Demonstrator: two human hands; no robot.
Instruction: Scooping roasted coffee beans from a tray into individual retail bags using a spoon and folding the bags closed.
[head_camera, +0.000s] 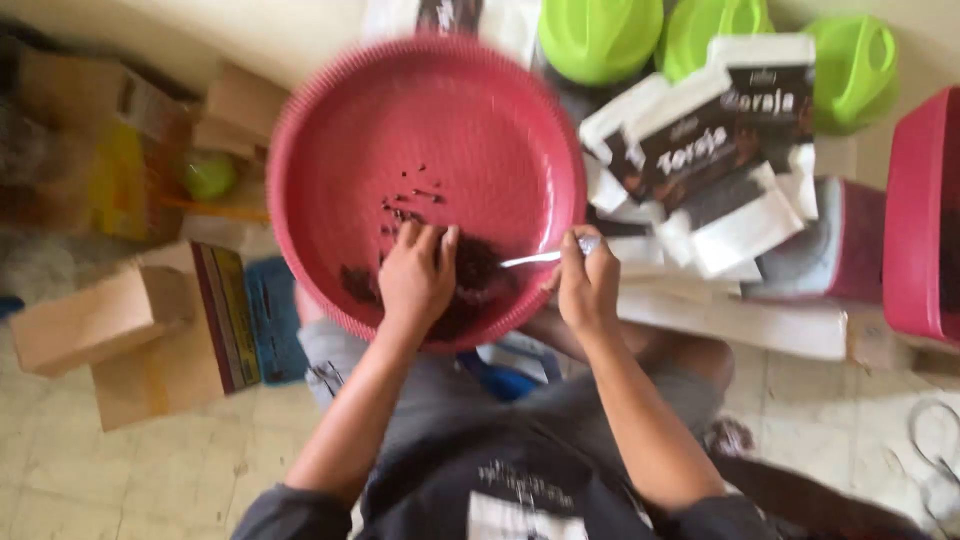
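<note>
Take the red basin (430, 120) as your reference. Left of it lie brown cardboard boxes (100, 320), flat-sided and matt.

Your left hand (415, 275) rests inside the basin's near wall, fingers curled down into the dark granular heap (470, 275); whether it pinches any of it cannot be told. Keep that hand low and gather the loose grains toward the heap.

Your right hand (588, 285), at the basin's near-right rim, is closed around a metal spoon (540, 258) whose bowl points into the heap. Hold the spoon shallow and scoop along the ribbed plastic wall.

Right of the basin lie glossy black-and-white pouches (720, 150); beyond them, smooth green lids (600, 35).
</note>
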